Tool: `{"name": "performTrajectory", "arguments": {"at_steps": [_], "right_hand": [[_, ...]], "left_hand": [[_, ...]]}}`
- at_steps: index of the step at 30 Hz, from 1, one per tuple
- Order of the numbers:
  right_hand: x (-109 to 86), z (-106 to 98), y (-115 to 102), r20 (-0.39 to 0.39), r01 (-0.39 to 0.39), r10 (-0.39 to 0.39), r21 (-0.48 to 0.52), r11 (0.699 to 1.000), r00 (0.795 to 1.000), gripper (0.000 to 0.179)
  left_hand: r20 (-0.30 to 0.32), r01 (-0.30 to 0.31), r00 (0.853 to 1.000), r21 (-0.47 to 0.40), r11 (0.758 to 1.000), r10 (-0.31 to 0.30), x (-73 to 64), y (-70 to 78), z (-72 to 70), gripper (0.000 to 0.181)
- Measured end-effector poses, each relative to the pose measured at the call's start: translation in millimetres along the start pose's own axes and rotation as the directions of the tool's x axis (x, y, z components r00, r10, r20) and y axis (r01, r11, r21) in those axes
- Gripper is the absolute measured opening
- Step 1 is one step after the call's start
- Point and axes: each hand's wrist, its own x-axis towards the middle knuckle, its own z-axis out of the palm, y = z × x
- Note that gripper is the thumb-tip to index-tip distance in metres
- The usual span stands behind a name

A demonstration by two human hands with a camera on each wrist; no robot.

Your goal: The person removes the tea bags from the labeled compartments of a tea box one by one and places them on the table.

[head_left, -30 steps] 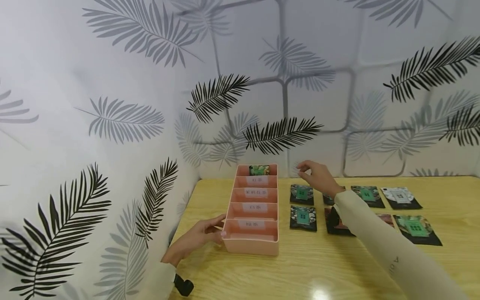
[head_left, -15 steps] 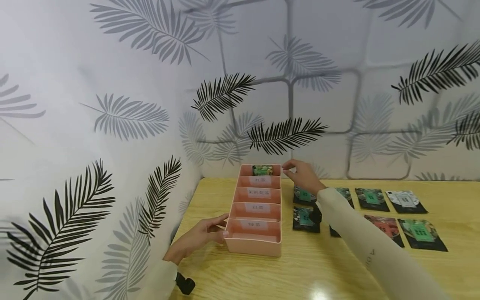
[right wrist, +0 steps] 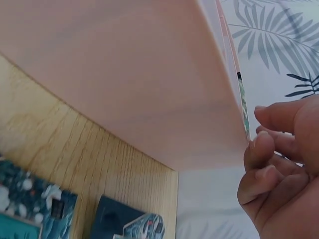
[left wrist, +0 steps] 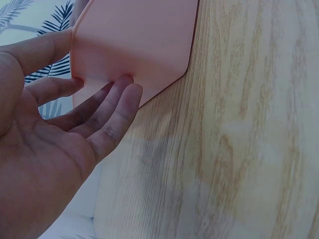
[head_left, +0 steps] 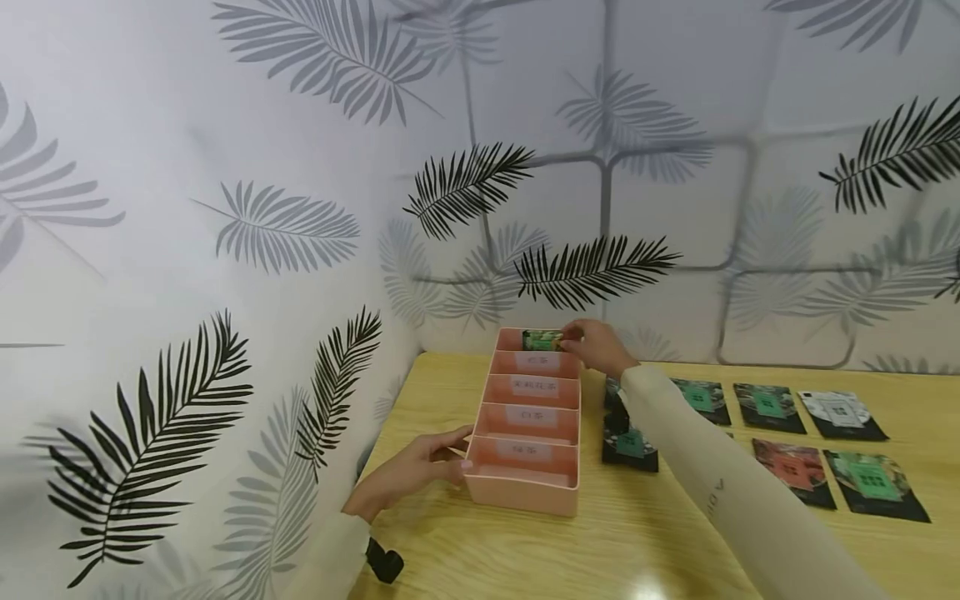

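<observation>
A long pink divided box stands on the table, its compartment walls bearing white labels with characters. In its farthest compartment stands a green-and-black sachet. My left hand is at the box's near left corner, fingertips touching the outer wall; the left wrist view shows these fingers loosely bent, with none reaching inside. My right hand is at the far right rim, beside the sachet. In the right wrist view, its thumb and loosely curled fingers lie close to the sachet's edge, with nothing seen between them.
Flat sachets lie right of the box: a dark one, several green-labelled ones, a white one and a red one. My right forearm overlaps some of them. A leaf-patterned wall covering rises behind the table.
My right hand has come left from above the flat sachets to the box's far compartment. The left hand has stayed at the near corner. The head view has shifted slightly.
</observation>
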Motion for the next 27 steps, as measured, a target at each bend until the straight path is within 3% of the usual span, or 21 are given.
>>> {"name": "performTrajectory", "arguments": {"at_steps": [6,10,18,27], "right_hand": [[9.5,6.1,-1.5,0.008,-0.08,0.08,0.03,0.996,0.997,0.039],[15.0,10.3,0.3,0.007,-0.094,0.094,0.04,0.995,0.996,0.036],[19.2,10.0,2.0,-0.033,-0.05,0.05,0.001,0.999,0.998,0.027],[16.4,14.5,1.3,-0.09,0.024,-0.033,-0.102,0.995,0.995,0.021]], "left_hand": [[0.02,-0.009,1.0,-0.013,1.0,0.009,1.9,-1.9,1.0,0.063],[0.018,-0.014,1.0,-0.011,1.0,0.014,0.9,-2.1,-0.5,0.063],[0.002,-0.007,1.0,-0.008,1.0,0.007,0.5,4.5,-2.9,0.062],[0.016,-0.015,1.0,-0.021,1.0,0.015,0.0,-1.0,-3.1,0.062]]}}
